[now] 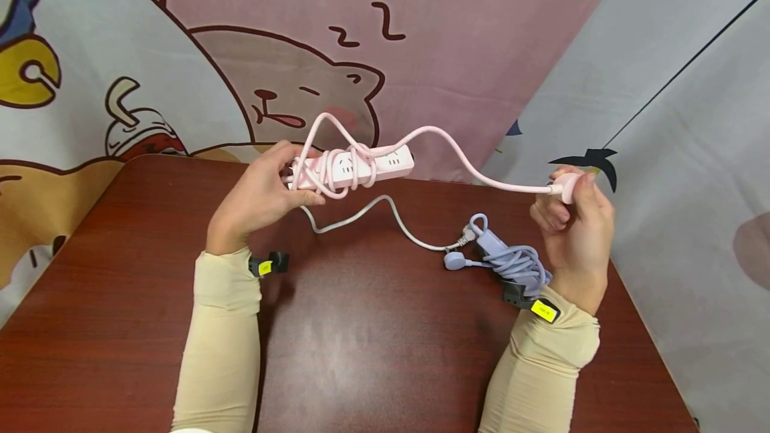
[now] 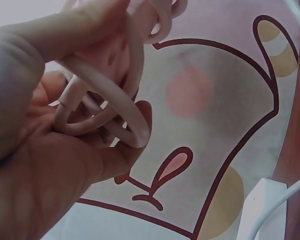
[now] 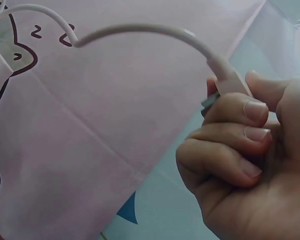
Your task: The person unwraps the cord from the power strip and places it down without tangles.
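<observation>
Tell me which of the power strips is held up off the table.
The pink power strip, with its cord looped around it: the left hand grips it in the air. The purple power strip lies bundled on the table.

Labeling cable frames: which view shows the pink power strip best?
Head view: whole pink strip, cord wound round it, left hand gripping one end. Left wrist shows only a blurred close-up of cord loops; right wrist only an edge.

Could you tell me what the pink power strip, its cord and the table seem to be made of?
Power strip: likely hard plastic, smooth matte pink shell.
Cord: looks like rubbery plastic sheath; it bends in soft loops.
Table: reddish wood grain, glossy, possibly laminate; light reflects off it.
</observation>
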A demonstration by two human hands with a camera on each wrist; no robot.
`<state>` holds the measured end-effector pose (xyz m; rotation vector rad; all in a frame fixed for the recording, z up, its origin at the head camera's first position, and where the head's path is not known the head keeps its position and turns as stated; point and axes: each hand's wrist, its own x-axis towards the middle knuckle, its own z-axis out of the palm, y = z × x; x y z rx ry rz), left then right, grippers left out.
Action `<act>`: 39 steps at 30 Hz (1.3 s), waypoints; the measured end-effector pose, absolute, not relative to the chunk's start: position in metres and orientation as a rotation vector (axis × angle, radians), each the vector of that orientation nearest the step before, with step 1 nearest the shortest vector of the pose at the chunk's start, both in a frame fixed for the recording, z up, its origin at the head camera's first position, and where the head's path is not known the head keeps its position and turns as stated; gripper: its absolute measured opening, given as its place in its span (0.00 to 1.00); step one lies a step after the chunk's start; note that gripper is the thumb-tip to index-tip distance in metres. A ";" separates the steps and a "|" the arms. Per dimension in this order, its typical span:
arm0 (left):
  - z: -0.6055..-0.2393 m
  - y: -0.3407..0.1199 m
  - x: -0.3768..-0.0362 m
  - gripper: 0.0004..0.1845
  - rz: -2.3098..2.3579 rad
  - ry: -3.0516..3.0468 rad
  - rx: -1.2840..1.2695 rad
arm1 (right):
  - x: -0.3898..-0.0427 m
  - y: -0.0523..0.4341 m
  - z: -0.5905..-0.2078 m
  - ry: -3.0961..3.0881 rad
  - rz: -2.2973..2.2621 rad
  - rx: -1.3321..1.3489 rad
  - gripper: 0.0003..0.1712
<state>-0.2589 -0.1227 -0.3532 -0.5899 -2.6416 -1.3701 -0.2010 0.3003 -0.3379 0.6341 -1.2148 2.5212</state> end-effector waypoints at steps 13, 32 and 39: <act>-0.354 -0.127 -0.262 0.36 -1.345 -2.547 -0.480 | -0.198 0.312 -0.345 -1.049 2.747 0.990 0.28; -0.351 -0.126 -0.262 0.36 -1.390 -2.327 -0.343 | -0.200 0.325 -0.362 -1.773 2.592 1.001 0.28; -0.351 -0.126 -0.262 0.35 -1.432 -2.284 -0.347 | -0.208 0.318 -0.362 -2.465 2.072 0.309 0.16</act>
